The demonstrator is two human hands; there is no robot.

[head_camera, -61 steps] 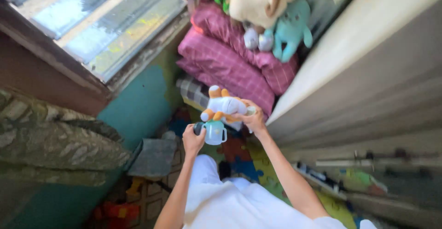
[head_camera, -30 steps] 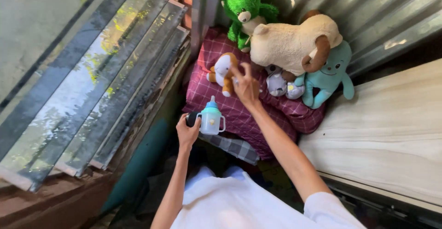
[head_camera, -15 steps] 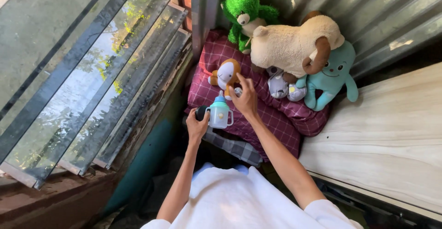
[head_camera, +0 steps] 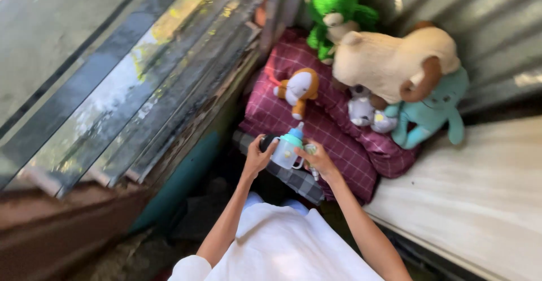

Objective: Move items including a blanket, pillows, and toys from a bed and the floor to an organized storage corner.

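While both hands grip it, one bottle (head_camera: 287,148) with a teal cap hangs over the checked pillow (head_camera: 333,140). Left hand (head_camera: 258,157) fingers clasp its side; right hand (head_camera: 317,158) fingers wrap its handle. Five soft toys lie beyond: orange-white (head_camera: 298,90), green (head_camera: 337,10), beige (head_camera: 389,61), teal (head_camera: 432,114), grey (head_camera: 364,111).

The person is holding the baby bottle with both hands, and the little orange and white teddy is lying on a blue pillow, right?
Not quite. Both the left hand and the right hand do hold the baby bottle, but the little orange and white teddy lies on a maroon checked pillow, not a blue one. The head view shows it.
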